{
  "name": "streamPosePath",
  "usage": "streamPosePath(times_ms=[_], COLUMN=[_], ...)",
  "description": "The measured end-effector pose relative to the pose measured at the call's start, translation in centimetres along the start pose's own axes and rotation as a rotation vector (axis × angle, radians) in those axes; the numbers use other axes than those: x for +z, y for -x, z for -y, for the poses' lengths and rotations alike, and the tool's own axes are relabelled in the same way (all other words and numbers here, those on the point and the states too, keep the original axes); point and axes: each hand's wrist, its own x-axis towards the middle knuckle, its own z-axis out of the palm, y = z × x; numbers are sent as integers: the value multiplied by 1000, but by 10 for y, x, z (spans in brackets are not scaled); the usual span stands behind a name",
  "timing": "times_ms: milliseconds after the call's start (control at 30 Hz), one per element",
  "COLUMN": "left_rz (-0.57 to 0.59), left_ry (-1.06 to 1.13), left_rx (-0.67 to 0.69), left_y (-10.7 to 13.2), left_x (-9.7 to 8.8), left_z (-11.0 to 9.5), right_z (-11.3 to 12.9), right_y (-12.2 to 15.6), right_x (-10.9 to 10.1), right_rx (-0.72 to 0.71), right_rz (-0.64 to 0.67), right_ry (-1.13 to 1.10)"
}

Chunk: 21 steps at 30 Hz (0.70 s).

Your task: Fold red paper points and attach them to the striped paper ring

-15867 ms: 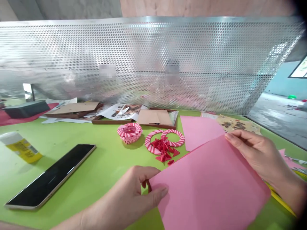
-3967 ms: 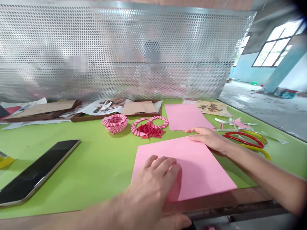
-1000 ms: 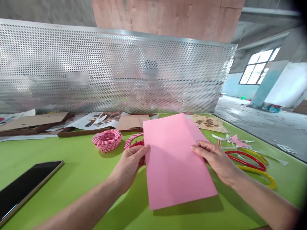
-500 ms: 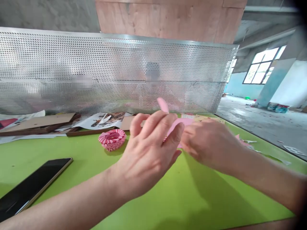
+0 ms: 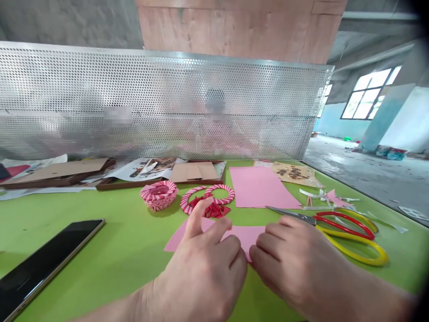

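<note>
A piece of pink paper (image 5: 246,233) lies low over the green table, spanning both hands and showing on the left beyond my left hand. My left hand (image 5: 209,264) has its index finger raised, while the other fingers curl down on the paper. Close beside it, my right hand (image 5: 291,259) is closed on the right end of the paper, fingertips hidden. Scissors (image 5: 298,216) with red and yellow handles rest just past my right hand, blades pointing left. Ahead of my left hand lie striped pink rings (image 5: 223,193) with crumpled red pieces (image 5: 214,210) among them.
A woven pink ring stack (image 5: 159,195) sits to the left, and a phone (image 5: 50,264) lies near the left edge. Behind are a pink sheet (image 5: 263,185), a printed card (image 5: 296,173), cardboard (image 5: 194,172) and paper scraps (image 5: 331,199). A perforated metal panel (image 5: 167,98) borders the back.
Both hands have come down and nearer to me with the pink paper, which was raised before. The scissors, striped rings and large pink sheet are now uncovered.
</note>
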Motion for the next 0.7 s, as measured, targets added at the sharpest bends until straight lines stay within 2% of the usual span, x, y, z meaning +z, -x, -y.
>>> streamPosePath(times_ms=[67, 200, 267, 367, 433, 500, 533, 567, 667, 700], left_rz=[-13, -104, -86, -86, -153, -242, -250, -262, -277, -248], left_ry=[41, 10, -50, -115, -117, -104, -90, -74, -74, -79], left_rx=[-1, -37, -52, -66, -117, -179, -182, -161, 15, -20], left_y=[13, 42, 55, 70, 74, 73, 70, 67, 51, 45], left_x=[0, 3, 3, -3, -8, -12, -12, -11, -1, 4], left_z=[2, 20, 29, 38, 41, 39, 36, 31, 8, 0], right_z=[1, -4, -6, -6, -7, -8, -8, -7, 3, 7], right_y=[7, 21, 26, 33, 36, 39, 40, 39, 32, 29], right_x=[-1, -1, 0, 1, 4, 6, 7, 8, 6, 5], right_rx=[-16, 43, 52, 50, 66, 85, 86, 80, 34, 24], right_rz=[20, 34, 23, -3, -7, -19, -36, -55, -94, -102], right_ry=[-12, -44, -56, -42, -33, -25, -19, -10, 18, 27])
